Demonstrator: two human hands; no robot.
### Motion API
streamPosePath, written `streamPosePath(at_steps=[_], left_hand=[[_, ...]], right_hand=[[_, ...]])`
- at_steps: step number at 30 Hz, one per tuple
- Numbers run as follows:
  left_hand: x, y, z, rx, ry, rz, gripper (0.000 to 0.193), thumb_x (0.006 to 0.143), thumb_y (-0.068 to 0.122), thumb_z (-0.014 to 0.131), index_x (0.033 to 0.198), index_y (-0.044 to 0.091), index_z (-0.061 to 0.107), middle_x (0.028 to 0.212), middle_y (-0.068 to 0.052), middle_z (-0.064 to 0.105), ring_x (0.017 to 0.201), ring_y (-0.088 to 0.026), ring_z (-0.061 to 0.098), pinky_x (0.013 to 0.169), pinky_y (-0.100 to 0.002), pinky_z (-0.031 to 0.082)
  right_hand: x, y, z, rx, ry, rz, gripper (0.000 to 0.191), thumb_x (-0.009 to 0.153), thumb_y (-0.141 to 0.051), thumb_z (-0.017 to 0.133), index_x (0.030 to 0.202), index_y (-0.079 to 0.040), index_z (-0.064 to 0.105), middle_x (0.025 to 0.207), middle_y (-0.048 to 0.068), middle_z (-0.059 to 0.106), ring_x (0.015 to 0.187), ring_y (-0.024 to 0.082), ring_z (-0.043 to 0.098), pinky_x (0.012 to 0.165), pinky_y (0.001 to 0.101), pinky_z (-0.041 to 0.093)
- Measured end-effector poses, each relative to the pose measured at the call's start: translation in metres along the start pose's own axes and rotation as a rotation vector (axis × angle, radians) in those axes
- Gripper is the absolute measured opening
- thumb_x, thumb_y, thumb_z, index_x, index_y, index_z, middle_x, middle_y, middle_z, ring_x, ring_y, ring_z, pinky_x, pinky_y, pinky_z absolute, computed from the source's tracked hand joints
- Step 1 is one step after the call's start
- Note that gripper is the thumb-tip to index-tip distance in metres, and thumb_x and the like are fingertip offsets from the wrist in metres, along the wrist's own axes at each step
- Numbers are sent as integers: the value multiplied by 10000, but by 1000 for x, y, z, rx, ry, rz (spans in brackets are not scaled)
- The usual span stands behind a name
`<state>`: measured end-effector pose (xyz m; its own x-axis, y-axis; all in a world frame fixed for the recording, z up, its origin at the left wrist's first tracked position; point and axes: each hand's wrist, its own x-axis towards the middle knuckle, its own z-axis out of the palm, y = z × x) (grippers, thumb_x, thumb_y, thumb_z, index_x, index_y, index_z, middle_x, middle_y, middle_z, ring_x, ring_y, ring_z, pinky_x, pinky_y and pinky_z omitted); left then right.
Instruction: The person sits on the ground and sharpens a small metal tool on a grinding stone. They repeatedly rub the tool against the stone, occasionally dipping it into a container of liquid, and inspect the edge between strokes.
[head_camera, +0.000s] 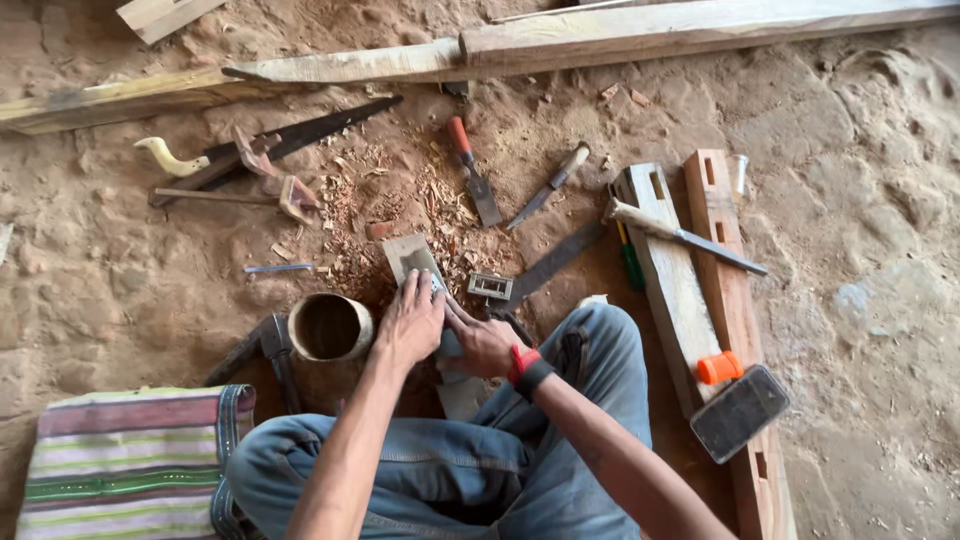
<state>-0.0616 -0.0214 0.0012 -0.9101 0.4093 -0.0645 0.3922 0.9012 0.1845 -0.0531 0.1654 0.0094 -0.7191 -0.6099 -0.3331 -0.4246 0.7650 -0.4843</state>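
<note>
I sit on a dirt floor in blue jeans. My left hand (408, 325) presses flat on a metal blade that lies on a flat grey sharpening stone (410, 255) in front of my knees. My right hand (482, 345), with a red-and-black wristband, grips the near end of the same blade; most of the blade is hidden under my fingers. A small metal bracket (490, 286) lies just right of the stone, among wood shavings.
A round wooden cup (330, 328) stands left of my hands. Chisels (473, 170), a hand saw (270, 143), a hammer (235, 195) and mortised wooden beams (700, 280) lie around. A dark stone with an orange piece (738, 410) rests on a beam. A striped cloth (130, 460) lies at bottom left.
</note>
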Motion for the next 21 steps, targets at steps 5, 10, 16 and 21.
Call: streamPosePath(at_steps=[5, 10, 16, 21], left_hand=[[-66, 47, 14, 107, -92, 179, 534, 909, 142, 457, 1367, -123, 529, 1506, -428, 329, 1427, -565, 282, 1200, -563, 247], [-43, 23, 13, 203, -9, 125, 477, 942, 181, 458, 1332, -75, 559, 1499, -417, 352, 1432, -582, 297, 1190, -576, 277], [-4, 13, -5, 79, 20, -10, 463, 955, 159, 449, 1327, -90, 566, 1506, -399, 380, 1424, -547, 337, 1202, -557, 298], [-69, 49, 4, 90, -57, 180, 504, 894, 184, 479, 1293, -105, 581, 1475, -424, 382, 1404, -565, 327, 1180, -572, 273]], right_hand=[[-98, -29, 42, 324, 269, -191, 1132, 814, -526, 796, 1639, -21, 208, 1630, 271, 351, 1174, 449, 658, 912, 481, 580], [-53, -17, 43, 229, 153, -24, 1198, 777, -598, 757, 1683, -85, 163, 1520, 228, 476, 1207, 433, 642, 999, 480, 542], [-15, -4, 11, 283, 228, -160, 1072, 838, -527, 737, 1635, -82, 174, 1696, 241, 312, 1265, 408, 590, 981, 471, 531], [-101, -39, 46, 472, 337, -186, 1120, 802, -443, 824, 1639, -24, 208, 1598, 287, 404, 1354, 443, 552, 1070, 475, 507]])
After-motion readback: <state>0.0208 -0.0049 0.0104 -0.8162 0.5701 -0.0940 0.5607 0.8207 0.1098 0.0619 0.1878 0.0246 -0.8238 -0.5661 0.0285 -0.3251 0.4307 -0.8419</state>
